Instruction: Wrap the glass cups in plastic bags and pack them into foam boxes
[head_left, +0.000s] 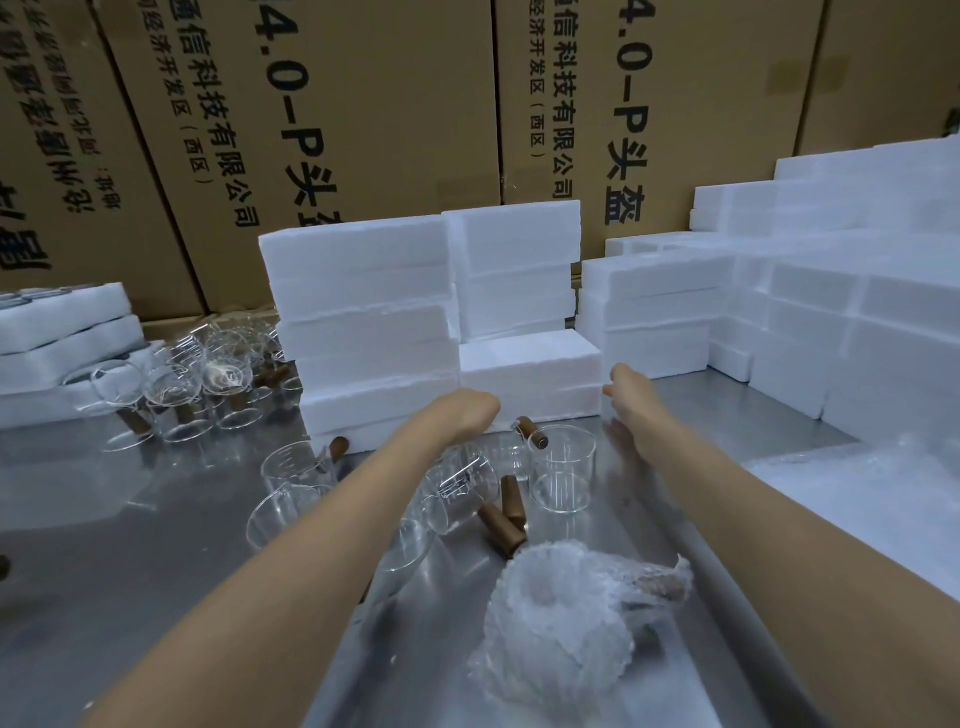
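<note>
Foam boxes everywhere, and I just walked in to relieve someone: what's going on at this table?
A person is packing glass cups. Both arms reach toward the low foam box at the front of the white stacks; the left hand is at its left end and the right hand at its right corner. One bubble-wrapped cup lies nearest the person on the metal table. Unwrapped cups with wooden handles stand or lie between the arms, more at far left.

Bare counter (130, 519) lies open at the left front. Between the forearms, glass cups (467, 488) crowd the middle, with a wrapped cup (566, 613) just before them. Foam boxes (363, 332) wall off the back. More foam (831, 322) blocks the right, and bubble wrap (857, 493) covers the right front.
</note>
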